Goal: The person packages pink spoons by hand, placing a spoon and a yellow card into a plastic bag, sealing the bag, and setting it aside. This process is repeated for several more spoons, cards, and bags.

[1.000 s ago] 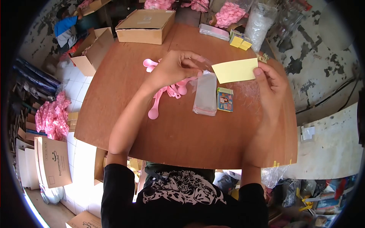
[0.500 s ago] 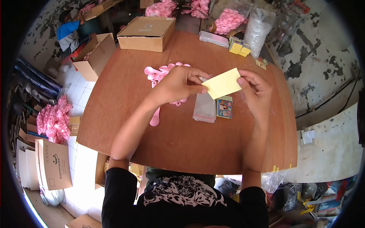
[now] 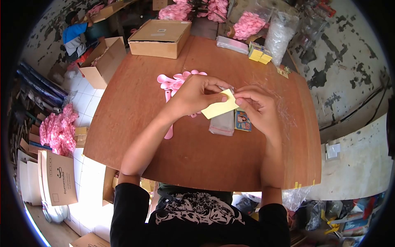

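My left hand (image 3: 194, 95) is closed on a pale yellow card (image 3: 219, 108), its thumb pressed flat on the card's face. My right hand (image 3: 260, 108) is pinched at the card's upper right corner, by a bit of clear plastic; what exactly its fingertips grip is hidden. Below the hands lies a stack of clear plastic bags (image 3: 222, 126). Beside that sits a small stack of printed cards (image 3: 242, 121) with a picture on top. Pink plastic scoops (image 3: 166, 79) are piled behind my left hand, which partly covers them.
A closed cardboard box (image 3: 158, 39) stands at the table's back left. Along the back right are a clear-wrapped pack (image 3: 232, 44), yellow card bundles (image 3: 259, 53) and a tall bag of clear plastic (image 3: 281, 35). A person (image 3: 76, 39) crouches near an open carton (image 3: 103, 61).
The yellow card has moved left and down and tilted more in my left hand. My right hand has come left toward my left hand, shifting from the card's right end to its upper corner.
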{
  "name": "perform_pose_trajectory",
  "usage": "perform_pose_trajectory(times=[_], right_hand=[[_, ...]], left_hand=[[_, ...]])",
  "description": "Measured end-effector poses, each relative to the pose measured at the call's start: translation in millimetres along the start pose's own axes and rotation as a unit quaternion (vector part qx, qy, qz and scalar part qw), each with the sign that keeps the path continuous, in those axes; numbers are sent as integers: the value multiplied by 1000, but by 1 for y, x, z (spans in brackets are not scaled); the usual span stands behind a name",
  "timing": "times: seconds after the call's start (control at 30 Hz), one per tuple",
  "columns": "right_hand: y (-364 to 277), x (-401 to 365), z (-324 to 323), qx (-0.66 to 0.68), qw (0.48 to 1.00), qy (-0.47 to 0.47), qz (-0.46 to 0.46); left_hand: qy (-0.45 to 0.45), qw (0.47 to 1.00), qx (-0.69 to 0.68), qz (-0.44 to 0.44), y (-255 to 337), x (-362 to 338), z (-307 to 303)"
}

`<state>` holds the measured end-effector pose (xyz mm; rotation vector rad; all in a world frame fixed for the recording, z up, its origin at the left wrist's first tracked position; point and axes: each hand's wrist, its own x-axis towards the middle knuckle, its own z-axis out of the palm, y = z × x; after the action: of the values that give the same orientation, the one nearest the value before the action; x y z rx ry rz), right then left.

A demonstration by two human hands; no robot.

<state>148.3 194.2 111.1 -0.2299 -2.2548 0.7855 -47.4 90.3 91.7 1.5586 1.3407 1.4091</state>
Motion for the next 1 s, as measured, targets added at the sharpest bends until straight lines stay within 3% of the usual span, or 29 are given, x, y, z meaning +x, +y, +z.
perform_pose_trajectory(times=[0.07, 0.17, 0.27, 0.5, 0.67, 0.8, 0.87, 0.9, 0.93, 0.97, 1.0], right_hand=[[0, -2, 2, 16, 999, -34, 27], [-1, -2, 4, 14, 997, -50, 48], [2, -1, 5, 16, 997, -63, 29], [10, -4, 10, 44, 990, -128, 38], [7, -7, 15, 45, 969, -216, 113], [27, -13, 24, 41, 964, -216, 148], [30, -11, 31, 93, 977, -157, 112], [24, -10, 38, 97, 976, -159, 112], [12, -8, 48, 166, 978, -38, 121], [4, -5, 58, 232, 961, 84, 128], [5, -4, 67, 235, 960, 82, 128]], left_hand=[[18, 999, 5, 41, -3, 1, 1], [27, 999, -9, 25, 1, 0, 3], [16, 997, 41, 68, 2, 2, 1], [17, 997, 14, 73, -5, 3, 10], [14, 997, -9, 80, -11, 3, 13], [-10, 993, -69, 95, -12, 1, 11], [-9, 989, 110, 94, 5, -6, 2], [16, 941, 273, 201, -6, -6, -9], [17, 941, 274, 198, -2, -7, -17], [16, 967, 232, 109, 4, -8, -25], [15, 982, 186, 19, 7, -9, -33]])
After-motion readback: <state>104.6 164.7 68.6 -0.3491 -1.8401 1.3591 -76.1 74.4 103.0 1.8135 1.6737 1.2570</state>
